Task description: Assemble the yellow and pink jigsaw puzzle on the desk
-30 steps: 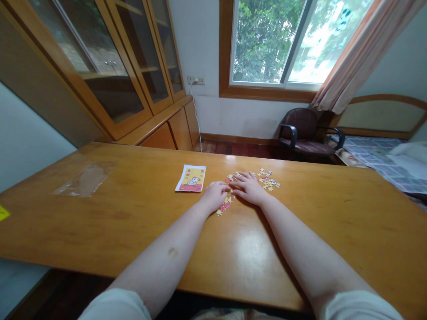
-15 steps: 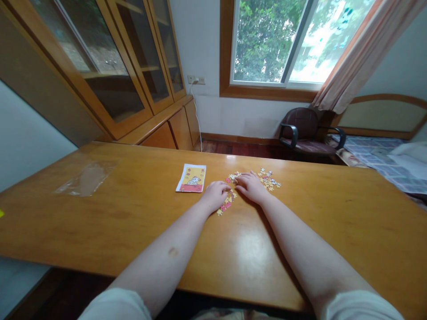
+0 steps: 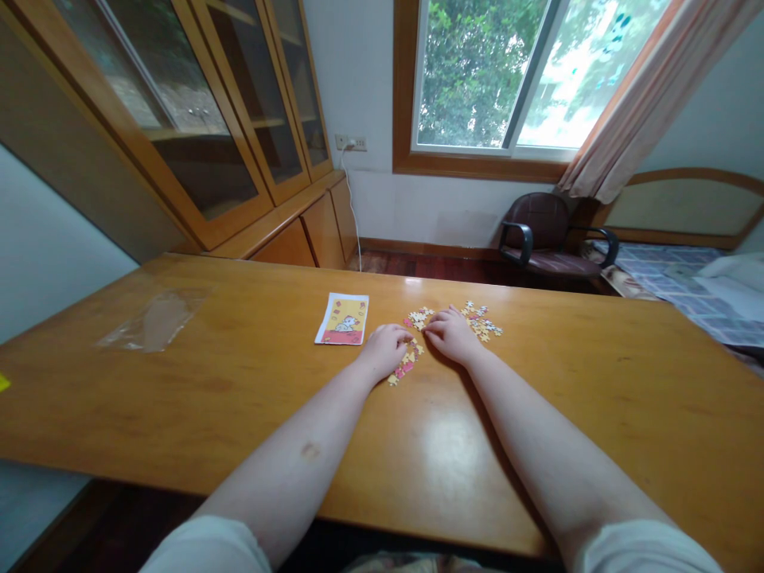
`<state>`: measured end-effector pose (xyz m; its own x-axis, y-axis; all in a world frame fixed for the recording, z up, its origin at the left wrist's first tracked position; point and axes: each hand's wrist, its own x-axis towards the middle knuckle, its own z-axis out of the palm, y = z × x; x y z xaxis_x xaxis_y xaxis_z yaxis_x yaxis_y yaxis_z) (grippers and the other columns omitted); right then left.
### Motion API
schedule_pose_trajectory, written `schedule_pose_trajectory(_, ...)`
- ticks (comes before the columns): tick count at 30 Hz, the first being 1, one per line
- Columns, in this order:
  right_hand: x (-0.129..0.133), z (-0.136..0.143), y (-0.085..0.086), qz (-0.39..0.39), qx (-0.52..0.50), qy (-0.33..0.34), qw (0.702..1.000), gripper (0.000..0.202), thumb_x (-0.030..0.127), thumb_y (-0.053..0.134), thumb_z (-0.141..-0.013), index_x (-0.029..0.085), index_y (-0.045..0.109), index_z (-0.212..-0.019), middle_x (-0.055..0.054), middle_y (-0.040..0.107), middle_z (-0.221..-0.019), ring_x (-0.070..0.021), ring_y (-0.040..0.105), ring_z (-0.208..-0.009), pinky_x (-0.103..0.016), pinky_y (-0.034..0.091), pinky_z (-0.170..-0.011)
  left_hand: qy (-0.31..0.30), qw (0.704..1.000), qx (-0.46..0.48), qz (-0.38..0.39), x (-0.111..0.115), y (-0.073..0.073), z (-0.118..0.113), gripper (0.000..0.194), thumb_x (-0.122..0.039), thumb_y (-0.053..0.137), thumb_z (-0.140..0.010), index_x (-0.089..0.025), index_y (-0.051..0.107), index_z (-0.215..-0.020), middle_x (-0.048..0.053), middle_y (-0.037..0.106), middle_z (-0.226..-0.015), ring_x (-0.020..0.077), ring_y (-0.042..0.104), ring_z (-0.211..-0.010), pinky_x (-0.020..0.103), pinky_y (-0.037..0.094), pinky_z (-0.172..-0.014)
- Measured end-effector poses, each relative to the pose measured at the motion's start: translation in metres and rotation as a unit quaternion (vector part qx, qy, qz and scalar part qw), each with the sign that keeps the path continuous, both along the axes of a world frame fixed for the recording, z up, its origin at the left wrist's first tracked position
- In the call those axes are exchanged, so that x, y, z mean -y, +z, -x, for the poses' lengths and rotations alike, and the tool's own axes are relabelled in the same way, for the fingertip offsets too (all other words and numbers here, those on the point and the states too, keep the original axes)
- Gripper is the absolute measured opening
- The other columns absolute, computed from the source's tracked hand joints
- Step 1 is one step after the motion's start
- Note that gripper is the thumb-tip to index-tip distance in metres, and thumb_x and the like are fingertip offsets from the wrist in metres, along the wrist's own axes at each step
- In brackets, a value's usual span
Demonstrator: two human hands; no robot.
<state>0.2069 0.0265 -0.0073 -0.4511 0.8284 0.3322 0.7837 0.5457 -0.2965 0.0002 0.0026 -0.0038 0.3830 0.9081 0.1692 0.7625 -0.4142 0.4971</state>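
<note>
Small jigsaw pieces lie in loose groups on the wooden table. My left hand rests at the left edge of the nearer group, its fingers curled over some yellow and pink pieces. Between the middle group and the right group is my right hand, fingers bent and close together, fingertips down at the tabletop. Whatever either hand's fingertips hold is too small to make out. A picture card with a white animal on yellow and pink lies left of my left hand.
A clear plastic bag lies on the left part of the table. Beyond the table stand a glass-doored cabinet, a dark armchair and a bed. A white cable hangs from a wall socket.
My right hand's fingers have drawn back slightly to the right and curled in, uncovering more of the middle pieces. My left hand stays in place.
</note>
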Motion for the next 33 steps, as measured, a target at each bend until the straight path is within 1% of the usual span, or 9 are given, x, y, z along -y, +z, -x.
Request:
schedule_pose_trajectory(10, -0.006, -0.010, -0.004, -0.004, 0.006, -0.056, 0.998, 0.028, 0.028, 0.052, -0.088, 0.021, 0.072, -0.070, -0.006, 0.071, -0.087, -0.0207, 0.058, -0.086, -0.042, 0.034, -0.100, -0.002, 1.000, 0.005, 0.008, 0.000, 0.000, 0.000, 0.034, -0.012, 0.048, -0.079, -0.022, 0.075, -0.099, 0.004, 0.070, -0.110, 0.0212, 0.059, -0.107, 0.036, 0.044, -0.101)
schedule_pose_trajectory(13, -0.008, -0.011, -0.006, 0.008, -0.006, -0.066, 0.998, 0.023, 0.029, 0.054, -0.087, 0.021, 0.072, -0.075, -0.005, 0.071, -0.085, -0.0197, 0.060, -0.085, -0.042, 0.033, -0.102, -0.001, 1.000, 0.001, 0.014, 0.000, 0.000, 0.000, 0.034, -0.011, 0.049, -0.079, -0.022, 0.075, -0.098, 0.004, 0.070, -0.109, 0.0208, 0.059, -0.107, 0.035, 0.044, -0.101)
schedule_pose_trajectory(16, -0.008, -0.010, -0.006, 0.011, -0.013, -0.062, 0.998, 0.015, 0.031, 0.059, -0.085, 0.023, 0.072, -0.084, -0.003, 0.072, -0.087, -0.0197, 0.061, -0.088, -0.045, 0.027, -0.107, 0.001, 1.000, -0.003, 0.016, 0.000, 0.002, 0.000, 0.034, -0.012, 0.049, -0.079, -0.022, 0.075, -0.098, 0.004, 0.070, -0.110, 0.0209, 0.059, -0.107, 0.035, 0.044, -0.101)
schedule_pose_trajectory(18, -0.008, -0.009, -0.005, 0.011, -0.001, -0.067, 0.998, 0.015, 0.031, 0.060, -0.084, 0.023, 0.072, -0.081, -0.003, 0.072, -0.088, -0.0204, 0.061, -0.089, -0.046, 0.026, -0.107, 0.001, 1.000, -0.003, 0.016, 0.001, 0.002, 0.000, 0.034, -0.012, 0.049, -0.079, -0.022, 0.075, -0.099, 0.005, 0.070, -0.110, 0.0211, 0.059, -0.107, 0.035, 0.044, -0.101)
schedule_pose_trajectory(23, -0.010, -0.013, -0.005, 0.000, 0.016, -0.146, 0.989, 0.024, 0.028, 0.054, -0.086, 0.021, 0.074, -0.073, -0.006, 0.072, -0.092, -0.0228, 0.059, -0.092, -0.045, 0.027, -0.106, 0.000, 1.000, -0.001, 0.014, 0.001, 0.003, 0.000, 0.034, -0.012, 0.049, -0.080, -0.022, 0.075, -0.099, 0.004, 0.069, -0.110, 0.0208, 0.060, -0.106, 0.034, 0.044, -0.100)
schedule_pose_trajectory(26, -0.012, -0.016, -0.007, -0.011, 0.031, -0.206, 0.978, 0.028, 0.026, 0.051, -0.086, 0.021, 0.075, -0.073, -0.009, 0.071, -0.091, -0.0256, 0.058, -0.093, -0.049, 0.027, -0.105, 0.000, 1.000, -0.002, 0.014, 0.001, 0.003, 0.000, 0.034, -0.012, 0.049, -0.079, -0.022, 0.075, -0.099, 0.004, 0.070, -0.109, 0.0209, 0.060, -0.106, 0.034, 0.045, -0.100)
schedule_pose_trajectory(28, -0.012, -0.017, -0.008, -0.025, 0.027, -0.228, 0.973, 0.026, 0.025, 0.051, -0.085, 0.021, 0.075, -0.075, -0.010, 0.071, -0.092, -0.0274, 0.057, -0.095, -0.052, 0.026, -0.104, 0.001, 1.000, -0.004, 0.016, 0.001, 0.002, 0.000, 0.035, -0.011, 0.048, -0.079, -0.022, 0.075, -0.099, 0.004, 0.070, -0.109, 0.0211, 0.060, -0.106, 0.035, 0.045, -0.100)
schedule_pose_trajectory(30, -0.012, -0.016, -0.008, -0.037, 0.007, -0.202, 0.979, 0.024, 0.024, 0.052, -0.084, 0.022, 0.076, -0.080, -0.010, 0.071, -0.095, -0.0272, 0.056, -0.097, -0.051, 0.027, -0.105, 0.000, 1.000, -0.004, 0.016, 0.001, 0.002, 0.000, 0.035, -0.011, 0.048, -0.079, -0.022, 0.075, -0.099, 0.004, 0.070, -0.110, 0.0211, 0.060, -0.106, 0.035, 0.045, -0.100)
schedule_pose_trajectory(33, -0.009, -0.014, -0.008, -0.033, -0.011, -0.082, 0.996, 0.024, 0.022, 0.053, -0.083, 0.024, 0.077, -0.089, -0.007, 0.070, -0.103, -0.0248, 0.056, -0.101, -0.047, 0.030, -0.105, 0.001, 1.000, -0.002, 0.014, 0.001, 0.002, 0.000, 0.034, -0.012, 0.049, -0.080, -0.022, 0.074, -0.099, 0.005, 0.069, -0.110, 0.0209, 0.059, -0.107, 0.035, 0.044, -0.101)
